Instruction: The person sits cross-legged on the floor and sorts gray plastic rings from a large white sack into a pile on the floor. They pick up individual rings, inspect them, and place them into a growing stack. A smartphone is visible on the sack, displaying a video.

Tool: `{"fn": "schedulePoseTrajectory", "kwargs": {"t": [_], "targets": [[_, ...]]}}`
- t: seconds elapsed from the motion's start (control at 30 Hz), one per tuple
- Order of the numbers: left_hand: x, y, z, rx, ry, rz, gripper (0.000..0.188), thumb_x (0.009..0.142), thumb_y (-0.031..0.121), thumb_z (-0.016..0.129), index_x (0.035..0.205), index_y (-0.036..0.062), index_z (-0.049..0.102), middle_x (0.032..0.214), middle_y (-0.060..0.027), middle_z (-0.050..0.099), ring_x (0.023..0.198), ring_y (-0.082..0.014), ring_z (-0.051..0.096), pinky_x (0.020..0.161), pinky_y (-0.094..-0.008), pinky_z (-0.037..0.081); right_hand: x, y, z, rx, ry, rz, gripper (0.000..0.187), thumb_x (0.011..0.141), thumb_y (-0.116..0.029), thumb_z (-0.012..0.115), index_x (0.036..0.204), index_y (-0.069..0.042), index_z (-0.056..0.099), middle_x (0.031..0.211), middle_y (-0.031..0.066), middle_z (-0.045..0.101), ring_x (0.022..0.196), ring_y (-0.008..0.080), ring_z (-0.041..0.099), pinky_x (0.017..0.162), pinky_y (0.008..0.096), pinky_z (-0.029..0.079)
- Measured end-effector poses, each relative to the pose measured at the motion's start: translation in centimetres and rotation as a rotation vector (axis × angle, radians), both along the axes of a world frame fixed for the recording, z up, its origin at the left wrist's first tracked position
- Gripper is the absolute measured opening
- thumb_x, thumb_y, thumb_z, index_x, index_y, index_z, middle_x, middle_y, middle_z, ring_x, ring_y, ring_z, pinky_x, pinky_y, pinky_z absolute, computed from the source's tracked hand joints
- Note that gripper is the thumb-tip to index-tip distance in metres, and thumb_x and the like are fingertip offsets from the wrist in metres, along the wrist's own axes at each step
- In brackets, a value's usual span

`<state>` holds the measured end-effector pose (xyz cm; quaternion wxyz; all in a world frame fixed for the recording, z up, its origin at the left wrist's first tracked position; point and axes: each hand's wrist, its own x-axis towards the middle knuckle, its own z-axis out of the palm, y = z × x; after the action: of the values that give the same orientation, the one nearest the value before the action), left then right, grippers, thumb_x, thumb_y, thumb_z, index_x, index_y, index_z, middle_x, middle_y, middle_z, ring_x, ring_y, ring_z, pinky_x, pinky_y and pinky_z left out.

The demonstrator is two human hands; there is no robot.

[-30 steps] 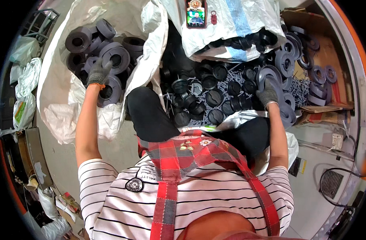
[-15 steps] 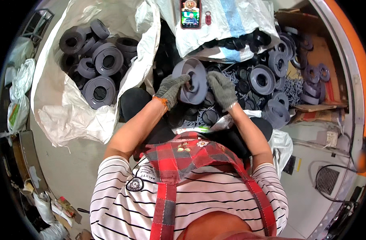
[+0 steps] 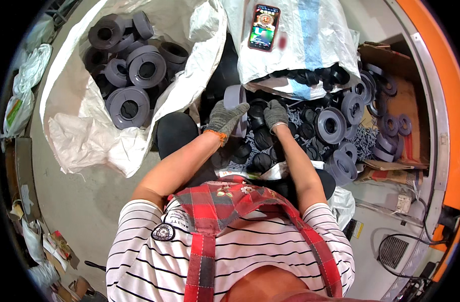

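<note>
My left hand (image 3: 226, 117), in a grey knitted glove with an orange cuff edge, grips a round grey plastic ring-shaped part (image 3: 234, 95), now turned nearly edge-on. To its right, my gloved right hand (image 3: 276, 114) reaches down among black round plastic caps (image 3: 262, 137), its fingers curled. Whatever those fingers hold, if anything, is hidden. Small grey screw-like pieces (image 3: 366, 141) lie scattered among the caps. More grey flanged rings (image 3: 330, 126) rest on the heap to the right.
A large white woven sack (image 3: 69, 146) at left holds several grey rings (image 3: 128, 107). At the back, a phone (image 3: 263, 27) lies on another white sack (image 3: 330, 45) with black parts under its edge. An open cardboard box (image 3: 406, 116) and an orange-framed machine (image 3: 449, 100) are at right.
The grey ring was between both hands; now only my left hand holds it, turned edge-on. My right hand has drawn away from it and curled down among the black caps. The view has shifted slightly.
</note>
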<state>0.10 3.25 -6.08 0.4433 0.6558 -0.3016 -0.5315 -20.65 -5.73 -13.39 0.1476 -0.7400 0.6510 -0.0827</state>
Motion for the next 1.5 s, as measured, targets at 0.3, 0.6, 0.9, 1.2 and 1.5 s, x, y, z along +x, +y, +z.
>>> {"fn": "schedulePoseTrajectory", "kwargs": {"t": [0.3, 0.6, 0.9, 1.2, 1.5], "targets": [[-1.9, 1.4, 3.7, -0.054, 0.791, -0.055, 0.03, 0.081, 0.017, 0.07, 0.105, 0.0009, 0.062, 0.089, -0.0066, 0.064, 0.079, -0.0162, 0.061, 0.069, -0.0295, 0.051, -1.2, 4.9, 9.8, 0.101, -0.474, 0.14, 0.054, 0.074, -0.026, 0.072, 0.117, 0.0, 0.053, 0.107, 0.0193, 0.06, 0.098, 0.0304, 0.06, 0.085, 0.0378, 0.047], [0.2, 1.4, 2.6, -0.237, 0.346, -0.407, 0.037, 0.082, 0.029, 0.069, 0.102, -0.0016, 0.065, 0.091, -0.0088, 0.066, 0.079, -0.0132, 0.058, 0.07, -0.0293, 0.048, 1.2, 7.9, 14.9, -0.054, -0.276, 0.415, 0.078, 0.062, -0.033, 0.078, 0.125, -0.001, 0.045, 0.116, 0.023, 0.052, 0.11, 0.0385, 0.05, 0.095, 0.0417, 0.042], [0.0, 2.0, 3.2, -0.038, 0.587, -0.481, 0.029, 0.081, 0.022, 0.071, 0.099, -0.0001, 0.066, 0.085, -0.0053, 0.065, 0.075, -0.011, 0.059, 0.066, -0.0244, 0.048, 0.0, 9.4, 14.9, -0.063, -0.078, 0.567, 0.078, 0.064, -0.026, 0.077, 0.129, -0.003, 0.043, 0.124, 0.0221, 0.049, 0.117, 0.0361, 0.047, 0.099, 0.0417, 0.039], [-0.6, 2.7, 2.8, -0.27, 0.069, -0.458, 0.049, 0.081, 0.023, 0.071, 0.122, 0.0021, 0.052, 0.109, -0.0061, 0.061, 0.095, -0.0143, 0.057, 0.083, -0.029, 0.048, -0.8, 8.5, 11.0, 0.632, -0.887, 0.12, 0.058, 0.077, -0.028, 0.075, 0.122, 0.0, 0.051, 0.106, 0.0108, 0.062, 0.094, 0.0126, 0.059, 0.077, 0.0274, 0.05], [-0.5, 5.1, 7.1, -0.697, -0.154, -0.41, 0.085, 0.071, 0.015, 0.076, 0.141, 0.0033, 0.031, 0.121, -0.0146, 0.055, 0.102, -0.0189, 0.056, 0.087, -0.0307, 0.046, -1.2, 8.3, 11.1, 0.919, -1.317, -0.058, 0.045, 0.088, -0.043, 0.057, 0.108, -0.002, 0.058, 0.089, 0.0149, 0.066, 0.083, 0.0254, 0.063, 0.075, 0.0371, 0.051]]}}
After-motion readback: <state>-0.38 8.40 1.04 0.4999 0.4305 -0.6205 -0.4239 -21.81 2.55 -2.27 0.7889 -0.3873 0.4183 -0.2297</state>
